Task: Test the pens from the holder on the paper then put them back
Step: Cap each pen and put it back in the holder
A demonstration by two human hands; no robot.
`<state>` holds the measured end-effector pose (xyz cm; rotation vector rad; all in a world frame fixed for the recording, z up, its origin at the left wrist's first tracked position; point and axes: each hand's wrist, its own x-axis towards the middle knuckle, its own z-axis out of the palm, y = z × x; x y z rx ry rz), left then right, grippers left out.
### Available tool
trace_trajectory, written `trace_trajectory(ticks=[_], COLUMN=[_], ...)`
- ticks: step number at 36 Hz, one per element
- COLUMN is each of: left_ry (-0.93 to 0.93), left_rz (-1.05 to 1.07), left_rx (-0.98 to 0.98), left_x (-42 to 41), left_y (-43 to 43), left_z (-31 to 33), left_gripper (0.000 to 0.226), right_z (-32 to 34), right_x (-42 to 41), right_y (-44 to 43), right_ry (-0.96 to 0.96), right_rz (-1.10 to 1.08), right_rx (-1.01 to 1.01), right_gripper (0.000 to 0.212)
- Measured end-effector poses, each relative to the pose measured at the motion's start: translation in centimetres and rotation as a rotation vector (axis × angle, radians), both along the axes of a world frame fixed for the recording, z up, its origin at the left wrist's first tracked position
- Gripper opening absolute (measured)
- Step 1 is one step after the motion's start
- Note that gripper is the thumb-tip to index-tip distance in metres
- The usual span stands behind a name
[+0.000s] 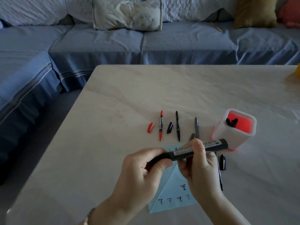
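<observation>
Both hands hold a thick black marker (pixel 215 144) level above the light blue paper (pixel 172 182). My left hand (pixel 142 172) grips its cap end, and my right hand (pixel 200 166) curls round its labelled barrel. Several small written marks show on the paper. The white pen holder (pixel 233 132) with a red inside stands at the right, with black pens (pixel 231 122) in it. On the table lie an uncapped red pen (pixel 160 125) beside its red cap (pixel 150 127), a black pen (pixel 177 125) with a black cap (pixel 169 127), and a grey pen (pixel 196 127).
A thin black pen (pixel 220 176) and a black cap (pixel 222 162) lie right of the paper. The pale table (pixel 113 127) ends at the left and far side. A blue-covered sofa (pixel 146 44) with cushions stands beyond it. Something yellow (pixel 296 73) shows at the right edge.
</observation>
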<state>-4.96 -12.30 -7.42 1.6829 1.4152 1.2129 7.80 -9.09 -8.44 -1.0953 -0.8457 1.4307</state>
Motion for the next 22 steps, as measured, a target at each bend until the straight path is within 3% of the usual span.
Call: trace_trajectory(ticks=[2, 7, 11, 14, 17, 20, 22], left_ry=[-0.006, 0.366, 0.294, 0.233, 0.198, 0.182, 0.148], left_rz=[0.006, 0.08, 0.108, 0.179, 0.22, 0.189, 0.148], left_rx=[-0.064, 0.037, -0.027, -0.067, -0.088, -0.074, -0.059], left_x=[-0.2, -0.5, -0.4, -0.3, -0.5, 0.0, 0.8], left_y=[0.4, 1.3, 1.6, 2.0, 2.2, 2.2, 2.3], left_z=[-1.0, -3.6, -3.8, -3.7, -3.6, -2.9, -2.3], left_gripper=[0.011, 0.012, 0.022, 0.014, 0.013, 0.017, 0.023], right_z=[-0.6, -2.4, -2.1, -1.6, -1.2, -0.6, -0.8], right_x=[-0.1, -0.1, 0.6, 2.1, 4.1, 5.0, 5.3], right_y=[0.5, 2.2, 3.3, 3.5, 2.9, 2.1, 2.0], right_ry=[-0.013, -0.157, -0.326, -0.613, -1.079, -1.249, -1.296], right_rz=[0.01, 0.106, 0.224, 0.379, 0.342, 0.215, 0.244], right_rx=[-0.044, -0.15, -0.236, -0.256, 0.018, 0.355, 0.577], right_gripper=[0.043, 0.049, 0.05, 0.042, 0.027, 0.012, 0.036])
